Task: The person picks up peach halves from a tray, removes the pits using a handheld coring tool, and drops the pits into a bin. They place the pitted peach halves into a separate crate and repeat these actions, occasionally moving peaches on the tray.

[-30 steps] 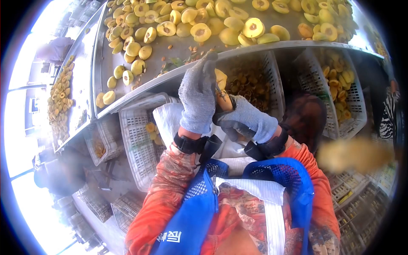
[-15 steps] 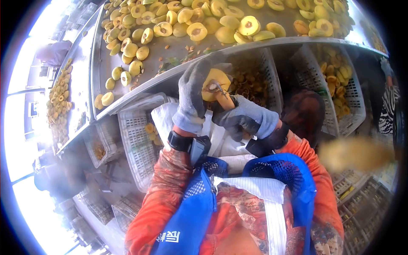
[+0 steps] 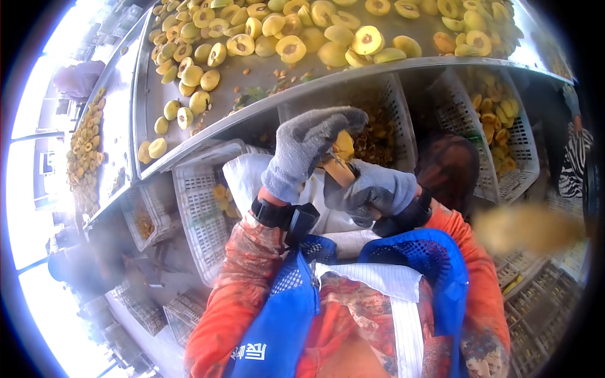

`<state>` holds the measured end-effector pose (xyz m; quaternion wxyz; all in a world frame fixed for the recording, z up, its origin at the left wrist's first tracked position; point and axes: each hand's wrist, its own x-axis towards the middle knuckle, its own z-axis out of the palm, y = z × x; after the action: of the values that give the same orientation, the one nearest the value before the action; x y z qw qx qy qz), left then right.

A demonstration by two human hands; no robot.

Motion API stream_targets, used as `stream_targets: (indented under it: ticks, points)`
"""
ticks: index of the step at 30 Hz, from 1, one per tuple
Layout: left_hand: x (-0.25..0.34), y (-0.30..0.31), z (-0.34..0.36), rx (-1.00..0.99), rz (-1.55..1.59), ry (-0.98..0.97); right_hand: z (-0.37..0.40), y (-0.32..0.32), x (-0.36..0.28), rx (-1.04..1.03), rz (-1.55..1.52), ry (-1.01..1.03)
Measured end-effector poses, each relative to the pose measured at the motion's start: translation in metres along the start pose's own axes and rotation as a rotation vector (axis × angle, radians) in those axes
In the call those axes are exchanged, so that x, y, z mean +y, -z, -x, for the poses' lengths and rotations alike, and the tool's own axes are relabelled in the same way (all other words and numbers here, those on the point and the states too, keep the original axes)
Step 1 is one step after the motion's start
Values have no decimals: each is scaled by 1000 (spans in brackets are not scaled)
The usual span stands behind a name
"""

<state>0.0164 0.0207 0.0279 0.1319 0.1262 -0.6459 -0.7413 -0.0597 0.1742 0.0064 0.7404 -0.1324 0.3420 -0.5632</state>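
Fingers [image 3: 328,126] clasping yellow fruit [image 3: 344,143] and tool [image 3: 336,169], crate [image 3: 407,126] of scraps [image 3: 373,140] behind

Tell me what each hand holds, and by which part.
The left hand wraps over a yellow fruit, closed across its top; the right hand grips a small tool by its wooden handle.

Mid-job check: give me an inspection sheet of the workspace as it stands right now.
Surface: metal table covered with halved fruit.
Job's things: yellow fruit and wooden-handled tool, held together below the table edge.
Clutter: pits and scraps near the table's front edge.
Hands: left hand closed on the yellow fruit; right hand closed on the wooden-handled tool; both in grey gloves.
Cables: nothing seen.
Surroundings: white crates under the table, some holding fruit; another person's striped sleeve at far right.
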Motion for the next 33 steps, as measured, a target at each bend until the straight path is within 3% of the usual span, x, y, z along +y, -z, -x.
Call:
stream_targets:
  ticks: [3,4,6,7,9,10,11,12,13,14,15,16,18,19,21,22,25,26,27,28,31,33]
  points:
    - [-27,13,-3,240,-134,-107,-8,-4,2,-30,-78,2]
    - [-36,20,-3,359,105,-60,-8,-9,-4,-29,-62,20]
    - [-41,48,5,490,141,-92,1,-9,-13,-52,-122,45]
    - [-29,81,15,491,-68,-177,-1,3,-11,-45,-173,156]
    - [1,141,36,493,-530,42,-9,49,-14,184,208,40]
    - [-11,188,36,531,-572,-7,-25,77,6,549,877,80]
    - [0,193,24,553,-877,22,-41,101,26,908,1545,108]
    - [11,199,13,583,-1182,57,-43,104,29,994,1483,93]
    - [4,206,-12,559,-739,-7,-46,108,27,944,1372,94]
    - [17,168,-42,645,-681,73,-47,106,24,893,1257,85]
    - [4,167,-74,567,-478,64,-48,103,20,850,1140,77]
    - [-5,164,-109,478,-1058,3,-47,101,18,839,1266,95]
    - [-21,127,-163,297,-1359,-231,-43,98,12,838,1238,89]
    - [-30,112,-183,210,-1458,-216,-39,97,13,839,1222,83]
    - [-28,76,-190,86,-1756,81,-38,101,16,865,1218,131]
    - [-42,82,-192,87,-1769,63,-38,102,15,863,1201,112]
    - [-46,103,-174,131,-1518,-9,-36,82,-4,841,1145,116]
    - [-40,107,-165,277,-1343,108,-35,73,-12,827,1133,126]
    - [-44,124,-158,355,-709,166,-38,67,-18,811,1109,197]
    - [-50,136,-139,285,-418,100,-41,59,-22,790,1085,268]
    - [-1,84,-79,315,237,103,-61,37,-26,782,1209,473]
    - [-11,78,-58,272,296,-4,-71,20,-28,794,1242,582]
